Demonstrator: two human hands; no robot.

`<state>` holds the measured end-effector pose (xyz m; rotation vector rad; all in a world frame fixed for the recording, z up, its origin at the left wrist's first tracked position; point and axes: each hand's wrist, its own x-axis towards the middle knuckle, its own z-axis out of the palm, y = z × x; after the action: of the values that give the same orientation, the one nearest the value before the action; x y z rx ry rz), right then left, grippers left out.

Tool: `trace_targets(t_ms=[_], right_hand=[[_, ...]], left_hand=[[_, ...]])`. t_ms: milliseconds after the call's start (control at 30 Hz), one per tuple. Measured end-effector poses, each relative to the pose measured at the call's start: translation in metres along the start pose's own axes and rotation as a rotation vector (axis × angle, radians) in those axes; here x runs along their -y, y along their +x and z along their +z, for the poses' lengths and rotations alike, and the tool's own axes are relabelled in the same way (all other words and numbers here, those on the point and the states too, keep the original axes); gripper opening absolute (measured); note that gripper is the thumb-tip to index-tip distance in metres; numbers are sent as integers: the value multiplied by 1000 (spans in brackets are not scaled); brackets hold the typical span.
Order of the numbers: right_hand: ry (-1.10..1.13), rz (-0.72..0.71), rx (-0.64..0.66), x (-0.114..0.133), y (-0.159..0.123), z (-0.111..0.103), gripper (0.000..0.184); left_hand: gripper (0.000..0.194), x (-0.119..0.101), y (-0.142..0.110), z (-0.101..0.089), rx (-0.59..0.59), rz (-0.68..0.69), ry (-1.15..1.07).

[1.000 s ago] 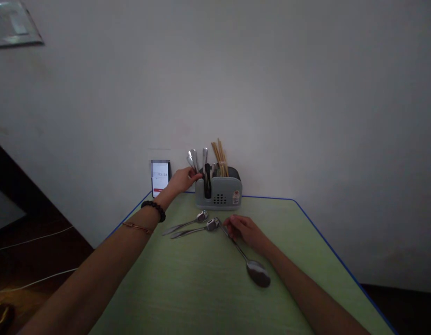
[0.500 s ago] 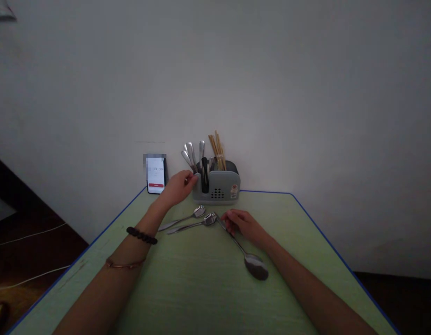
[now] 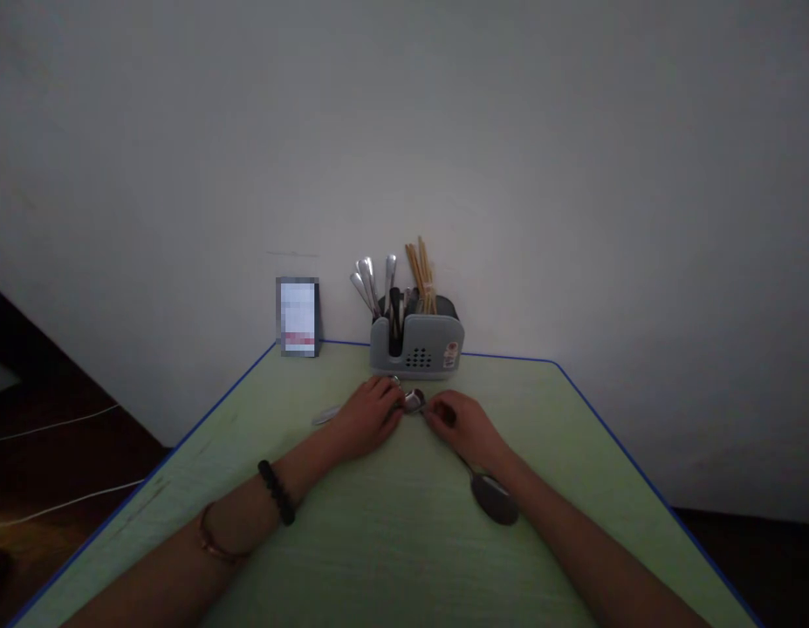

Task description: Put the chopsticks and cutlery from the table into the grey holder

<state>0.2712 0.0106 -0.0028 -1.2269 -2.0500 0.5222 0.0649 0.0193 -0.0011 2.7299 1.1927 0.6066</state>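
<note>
Two small metal spoons lie under my left hand (image 3: 368, 417). Its fingers curl down over them, and only one handle tip (image 3: 325, 416) and one bowl (image 3: 414, 400) stick out. My right hand (image 3: 462, 425) rests on the green table (image 3: 391, 541) with its fingers closed over the handle of a large spoon (image 3: 492, 499), whose bowl points toward me. The fingertips of the two hands almost meet at the small spoon's bowl.
A grey cutlery holder (image 3: 417, 349) with spoons and wooden chopsticks stands at the table's far edge against the white wall. A phone (image 3: 298, 316) leans upright to its left. The table's blue-trimmed left edge drops to a dark floor with cables.
My left hand has left the cutlery holder, come back toward me and dropped onto the two small spoons. My right hand has stayed on the large spoon's handle.
</note>
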Motion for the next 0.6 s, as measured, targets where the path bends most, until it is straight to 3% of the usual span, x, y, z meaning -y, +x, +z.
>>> trace_targets(t_ms=[133, 267, 467, 600], right_hand=[[-181, -17, -15, -1, 2, 3, 16], [-224, 9, -31, -1, 2, 3, 28], [-202, -101, 153, -3, 2, -4, 21], [-242, -63, 87, -1, 1, -3, 24]], left_hand=[[17, -1, 4, -3, 2, -16, 3], [15, -2, 3, -5, -4, 4, -27], [14, 1, 3, -1, -8, 28, -66], [13, 2, 3, 1, -20, 24, -80]])
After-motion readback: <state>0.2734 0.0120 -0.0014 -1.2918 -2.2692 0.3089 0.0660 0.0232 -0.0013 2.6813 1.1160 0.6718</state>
